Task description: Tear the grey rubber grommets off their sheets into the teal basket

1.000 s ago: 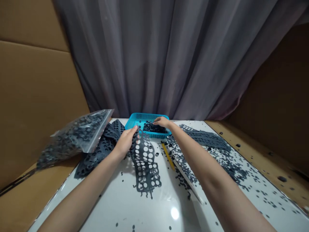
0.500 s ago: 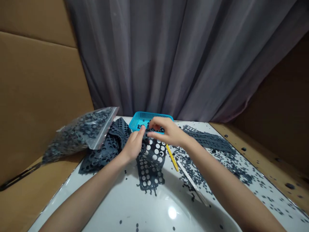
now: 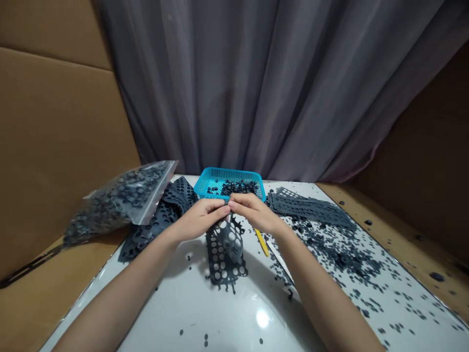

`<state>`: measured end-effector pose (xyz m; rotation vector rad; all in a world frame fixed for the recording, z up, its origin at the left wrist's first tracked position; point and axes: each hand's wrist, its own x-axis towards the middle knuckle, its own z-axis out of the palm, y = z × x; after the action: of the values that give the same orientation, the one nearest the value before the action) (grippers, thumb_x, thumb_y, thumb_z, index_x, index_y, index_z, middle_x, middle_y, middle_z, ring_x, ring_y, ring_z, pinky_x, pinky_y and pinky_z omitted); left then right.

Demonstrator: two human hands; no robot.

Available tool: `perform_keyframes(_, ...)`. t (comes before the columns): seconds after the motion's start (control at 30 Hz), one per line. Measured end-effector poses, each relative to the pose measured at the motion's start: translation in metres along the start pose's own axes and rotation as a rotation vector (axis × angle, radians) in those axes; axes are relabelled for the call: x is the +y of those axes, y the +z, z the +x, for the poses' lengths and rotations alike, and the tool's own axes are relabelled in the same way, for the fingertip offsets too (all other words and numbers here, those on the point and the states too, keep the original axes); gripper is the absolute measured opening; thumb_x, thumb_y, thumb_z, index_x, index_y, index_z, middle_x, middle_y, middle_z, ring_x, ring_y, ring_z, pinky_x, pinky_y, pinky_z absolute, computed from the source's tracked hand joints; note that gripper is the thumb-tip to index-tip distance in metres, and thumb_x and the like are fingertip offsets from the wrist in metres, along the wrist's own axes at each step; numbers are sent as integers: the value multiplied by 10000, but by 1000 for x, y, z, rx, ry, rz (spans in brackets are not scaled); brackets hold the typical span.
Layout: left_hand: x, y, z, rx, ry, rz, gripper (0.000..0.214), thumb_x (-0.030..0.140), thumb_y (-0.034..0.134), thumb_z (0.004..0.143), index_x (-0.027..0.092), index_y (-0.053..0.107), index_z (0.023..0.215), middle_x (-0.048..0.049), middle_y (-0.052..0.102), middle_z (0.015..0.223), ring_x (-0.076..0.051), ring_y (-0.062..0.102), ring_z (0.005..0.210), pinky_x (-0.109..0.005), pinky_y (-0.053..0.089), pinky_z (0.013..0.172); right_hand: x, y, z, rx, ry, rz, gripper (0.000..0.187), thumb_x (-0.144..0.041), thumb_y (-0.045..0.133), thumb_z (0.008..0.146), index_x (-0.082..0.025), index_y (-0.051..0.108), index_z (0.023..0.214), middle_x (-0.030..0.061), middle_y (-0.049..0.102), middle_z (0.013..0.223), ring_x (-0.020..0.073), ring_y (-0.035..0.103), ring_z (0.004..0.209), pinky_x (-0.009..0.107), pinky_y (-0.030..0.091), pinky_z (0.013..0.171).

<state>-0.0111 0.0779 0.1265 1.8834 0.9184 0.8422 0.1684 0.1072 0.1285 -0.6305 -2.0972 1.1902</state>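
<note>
My left hand (image 3: 205, 215) and my right hand (image 3: 252, 209) meet fingertip to fingertip in front of the blue basket. Both pinch the upper end of a dark, flexible perforated sheet (image 3: 233, 239), which hangs down curled below my fingers. Under it, another perforated sheet (image 3: 220, 266) with rows of round holes and ragged edges lies on the table. The blue basket (image 3: 205, 172) holds many small black pieces (image 3: 240, 187). What sits right between my fingertips is mostly hidden.
Left stands a clear zip bag (image 3: 120, 195) of black pieces beside folded perforated sheets (image 3: 157, 234). To the right are stacked sheets (image 3: 311, 210), scattered black bits (image 3: 340, 259), a yellow stick-like tool (image 3: 262, 243) and a pale strip (image 3: 279, 261). A grey curtain (image 3: 227, 88) hangs behind.
My right hand has come down and left from above the basket to meet my left hand. The held sheet is now more curled, and the basket's black pieces show.
</note>
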Motion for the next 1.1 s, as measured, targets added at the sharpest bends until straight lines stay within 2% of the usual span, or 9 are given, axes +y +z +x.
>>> perform_keyframes(0.17,-14,19,6,198,17,-512,383,486,587,751,152,460,611,51,369,569,-62,304,498,-197,251,467,16,18,9,195,12,641,352,-444,598,755,-196,391,613,-53,313,531,92,263,481,235,195,469)
perform_keyframes(0.27,-11,16,4,345,-43,-722,410,519,635,685,166,444,600,43,398,585,-70,374,499,-195,296,466,12,12,10,345,-65,786,383,-392,533,810,-215,283,581,-63,182,522,105,165,468,243,206,457)
perform_keyframes(0.37,-6,6,3,371,38,-640,393,521,601,709,172,456,599,33,395,585,-98,407,551,-218,329,507,5,-4,5,461,-185,810,401,-363,445,869,-213,210,581,-61,125,547,114,118,475,250,254,482)
perform_keyframes(0.57,-8,2,7,350,20,13,334,409,467,837,163,439,613,32,385,608,-104,354,596,-235,290,561,11,-31,-2,503,-234,207,305,-409,460,871,-202,425,650,-31,352,584,117,335,550,258,295,547)
perform_keyframes(0.7,-12,7,9,336,-28,196,334,416,428,857,172,405,631,38,359,621,-110,359,612,-239,280,571,57,-51,17,625,70,-354,173,-358,505,821,-193,497,770,-15,466,666,132,430,623,271,361,628)
perform_keyframes(0.8,-13,7,9,327,-62,235,337,435,425,854,178,397,638,40,344,618,-113,351,604,-240,270,560,88,-63,33,595,241,-536,241,-321,593,734,-174,565,922,66,594,862,215,516,842,365,384,800)
perform_keyframes(0.87,-14,6,9,315,-73,231,342,451,429,849,179,399,642,41,349,617,-115,355,603,-240,268,554,89,-63,36,597,240,-561,355,-330,635,700,-176,577,1015,121,593,1035,276,480,1016,426,340,891)
perform_keyframes(0.97,-16,6,9,327,-75,229,364,473,447,835,181,385,629,47,330,605,-110,339,583,-240,257,542,59,-50,25,496,44,-523,288,-376,546,800,-185,570,1015,115,572,1099,244,482,1043,394,353,895)
perform_keyframes(1.1,-10,7,9,257,-51,142,370,475,418,848,174,415,633,42,358,612,-114,353,603,-240,279,560,7,-20,2,90,-168,-459,240,-405,585,792,-186,538,878,26,577,782,154,521,715,283,403,671)
